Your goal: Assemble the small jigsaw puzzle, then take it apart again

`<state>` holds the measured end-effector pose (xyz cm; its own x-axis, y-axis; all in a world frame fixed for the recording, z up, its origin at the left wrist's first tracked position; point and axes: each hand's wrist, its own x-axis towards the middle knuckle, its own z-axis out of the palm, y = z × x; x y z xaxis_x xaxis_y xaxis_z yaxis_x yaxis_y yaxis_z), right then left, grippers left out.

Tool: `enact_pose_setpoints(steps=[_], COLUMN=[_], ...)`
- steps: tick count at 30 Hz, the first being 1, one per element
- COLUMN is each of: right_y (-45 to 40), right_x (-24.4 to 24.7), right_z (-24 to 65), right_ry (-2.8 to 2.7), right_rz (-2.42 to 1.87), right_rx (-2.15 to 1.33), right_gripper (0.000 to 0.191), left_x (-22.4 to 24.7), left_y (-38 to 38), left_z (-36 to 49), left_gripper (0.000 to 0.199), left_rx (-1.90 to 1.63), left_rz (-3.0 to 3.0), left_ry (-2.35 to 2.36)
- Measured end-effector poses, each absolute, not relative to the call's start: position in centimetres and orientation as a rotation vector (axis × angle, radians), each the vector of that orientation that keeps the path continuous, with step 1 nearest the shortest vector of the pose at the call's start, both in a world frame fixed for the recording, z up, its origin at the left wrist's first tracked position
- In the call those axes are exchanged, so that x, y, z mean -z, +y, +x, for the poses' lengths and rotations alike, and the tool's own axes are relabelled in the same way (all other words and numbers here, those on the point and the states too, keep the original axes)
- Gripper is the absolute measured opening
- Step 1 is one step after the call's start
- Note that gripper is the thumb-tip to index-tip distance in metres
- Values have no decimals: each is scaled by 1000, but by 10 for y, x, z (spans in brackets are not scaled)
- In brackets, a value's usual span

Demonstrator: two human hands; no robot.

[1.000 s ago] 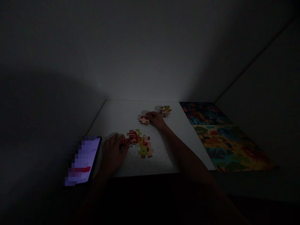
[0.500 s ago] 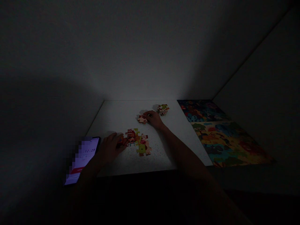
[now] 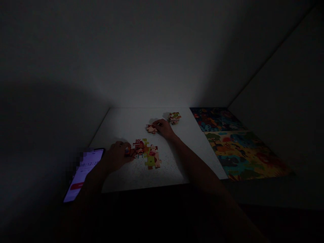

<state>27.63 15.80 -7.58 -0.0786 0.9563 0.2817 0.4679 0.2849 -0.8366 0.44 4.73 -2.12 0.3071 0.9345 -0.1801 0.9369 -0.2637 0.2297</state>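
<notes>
Dimly lit, the left hand [image 3: 116,156] grips a red piece [image 3: 128,151] beside the joined puzzle [image 3: 152,158] on the counter [image 3: 126,121]; the right hand [image 3: 165,129] touches loose pieces [image 3: 151,129], grip unclear. A careless sideways push could split the joins.

ok so from my remote seat I count two hands, one left hand [image 3: 116,156] and one right hand [image 3: 164,128]. Two piles of puzzle pieces, a tall pile [image 3: 174,118] and a low pile [image 3: 151,129], can't tell how many in each. One joined cluster [image 3: 151,161], one phone [image 3: 87,163], two pictures: one dark picture [image 3: 215,118], one bright picture [image 3: 246,156].
</notes>
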Motion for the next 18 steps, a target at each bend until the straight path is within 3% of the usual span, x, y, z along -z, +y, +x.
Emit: enact_pose_setpoints(steps=[8, 12, 15, 18], right_y=[155, 144, 128, 111], right_x=[70, 57, 43, 35], right_z=[275, 273, 269, 258], right_ry=[-1707, -1771, -1898, -2093], right_rz=[-1352, -1368, -1264, -1080], right_rx=[-729, -539, -417, -546], right_gripper=[14, 14, 15, 14], left_x=[18, 13, 10, 7], left_y=[51, 56, 60, 61], left_z=[5, 5, 6, 7], left_gripper=[46, 38, 38, 37], left_rx=[-33, 27, 42, 33], left_rz=[2206, 2208, 2249, 2232], left_ry=[1606, 1571, 1584, 1569])
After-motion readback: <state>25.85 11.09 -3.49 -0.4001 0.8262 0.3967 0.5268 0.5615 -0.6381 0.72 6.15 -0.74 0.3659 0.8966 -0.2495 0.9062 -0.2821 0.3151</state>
